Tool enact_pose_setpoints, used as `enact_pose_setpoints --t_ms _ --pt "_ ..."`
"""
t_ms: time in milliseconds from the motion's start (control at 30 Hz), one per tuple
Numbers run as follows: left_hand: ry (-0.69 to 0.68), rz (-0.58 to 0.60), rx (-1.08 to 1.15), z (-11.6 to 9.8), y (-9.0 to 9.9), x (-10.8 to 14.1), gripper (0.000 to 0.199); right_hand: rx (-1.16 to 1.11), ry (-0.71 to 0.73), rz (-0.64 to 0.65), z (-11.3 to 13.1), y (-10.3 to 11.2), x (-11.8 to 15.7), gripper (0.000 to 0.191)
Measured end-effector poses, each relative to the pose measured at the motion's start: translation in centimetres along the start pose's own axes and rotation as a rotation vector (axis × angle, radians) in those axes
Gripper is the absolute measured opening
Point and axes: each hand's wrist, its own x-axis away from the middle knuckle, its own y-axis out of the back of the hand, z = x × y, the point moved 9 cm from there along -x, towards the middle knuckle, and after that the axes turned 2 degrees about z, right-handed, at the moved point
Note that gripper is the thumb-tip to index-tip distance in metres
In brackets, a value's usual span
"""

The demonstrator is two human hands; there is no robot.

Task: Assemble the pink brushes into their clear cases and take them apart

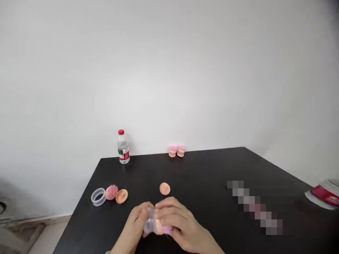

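My left hand (136, 224) is closed around a translucent plastic piece (150, 225) at the near edge of the table. Pressed against that piece is a peach and pink round brush part (166, 230), with the fingers of my right hand (182, 225) wrapped over it. The fingers partly hide both parts, so I cannot tell how they fit together. Just beyond my hands lies a peach round disc (164, 188). To the left sit a translucent ring (98, 197), a pink bristle pad (111, 192) and another peach disc (122, 196), side by side.
Two pink-topped round brushes (177, 151) stand at the back of the black table (206, 169), near the white wall. A water bottle (123, 148) with a red cap stands at the back left. A red and white object (324, 194) is at the far right; a pixelated strip (254, 208) covers something nearer.
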Motion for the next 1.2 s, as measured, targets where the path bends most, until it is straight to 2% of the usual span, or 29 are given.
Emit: enact_pose_setpoints --t_ms 67,133,233,333,433,533,600,700,767,867,1000,1100,1133,1200 --pt "-0.008 -0.006 -0.015 -0.1 0.0 0.0 0.056 0.046 -0.025 -0.029 -0.4 -0.1 -0.1 0.034" --pt "-0.043 -0.008 -0.053 -0.3 0.0 -0.1 0.054 0.097 -0.069 -0.068 -1.1 -0.1 0.1 0.028" --pt "-0.150 -0.002 -0.157 -1.0 -0.1 0.0 0.050 0.190 -0.174 -0.149 -2.3 0.0 0.9 0.053" --pt "-0.243 -0.011 -0.210 -1.4 -0.2 0.3 0.041 0.236 -0.265 -0.222 -3.3 0.1 1.9 0.058" --pt "-0.279 -0.033 -0.193 -1.7 -0.3 0.5 0.033 0.153 -0.321 -0.239 -4.0 0.0 2.3 0.065" --pt "-0.287 -0.102 -0.105 -2.3 -0.1 0.8 0.030 0.111 -0.315 -0.243 -4.0 0.1 2.1 0.080" --pt "-0.247 -0.141 -0.031 -2.4 0.0 0.8 0.032 0.141 -0.269 -0.212 -3.5 0.0 1.9 0.082" --pt "-0.161 -0.147 0.037 -1.8 0.0 0.8 0.035 0.178 -0.201 -0.152 -2.9 -0.4 1.7 0.062" --pt "-0.151 -0.145 0.044 -1.5 0.1 0.7 0.036 0.160 -0.200 -0.146 -2.9 -0.4 1.8 0.051" --pt "-0.232 -0.122 -0.001 -1.6 0.3 0.6 0.033 0.133 -0.288 -0.180 -4.0 -0.2 2.1 0.051" --pt "-0.370 -0.065 -0.126 -2.1 -0.1 0.6 0.033 0.036 -0.408 -0.232 -5.5 0.0 2.5 0.072" --pt "-0.389 -0.089 -0.181 -2.2 0.0 0.6 0.034 0.002 -0.384 -0.237 -5.3 0.1 2.4 0.085" --pt "-0.384 -0.106 -0.187 -2.2 0.2 0.5 0.035 0.020 -0.366 -0.222 -5.0 0.1 2.2 0.085" --pt "-0.367 -0.132 -0.179 -2.2 0.5 0.5 0.036 0.066 -0.328 -0.178 -4.4 0.0 1.9 0.074"
